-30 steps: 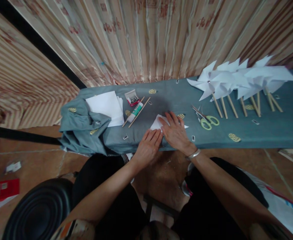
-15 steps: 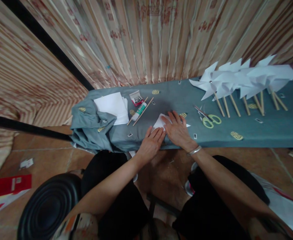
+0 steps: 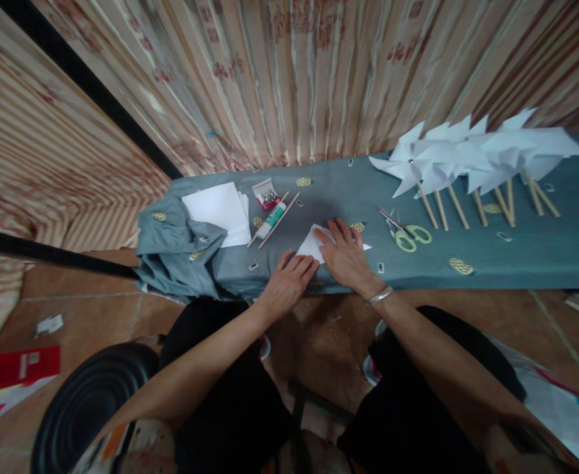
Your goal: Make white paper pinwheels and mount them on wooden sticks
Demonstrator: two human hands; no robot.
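Note:
A white sheet of paper (image 3: pixel 309 245), folded into a triangle, lies near the front edge of the cloth-covered table (image 3: pixel 338 191). My left hand (image 3: pixel 289 280) rests on its lower left edge, fingers stretched out. Across the middle and right of the paper my right hand (image 3: pixel 346 258) presses flat with fingers spread, hiding much of it; a tip of paper shows past the hand on the right. To the right lie scissors (image 3: pixel 406 236) with green handles. On the left are a glue stick (image 3: pixel 271 220) and two wooden sticks (image 3: pixel 280 220) beside it.
A small open box of metal pins (image 3: pixel 267 195) and a stack of white paper (image 3: pixel 220 210) sit at the left. Several white paper pinwheels (image 3: pixel 471 155) on wooden sticks lie at the back right. A black round stool (image 3: pixel 96 408) stands at lower left, before a striped curtain (image 3: pixel 279 79).
My left hand has slid slightly down and left along the paper's edge, uncovering more of it. The right hand stays pressed on the paper. The whole view has shifted a little.

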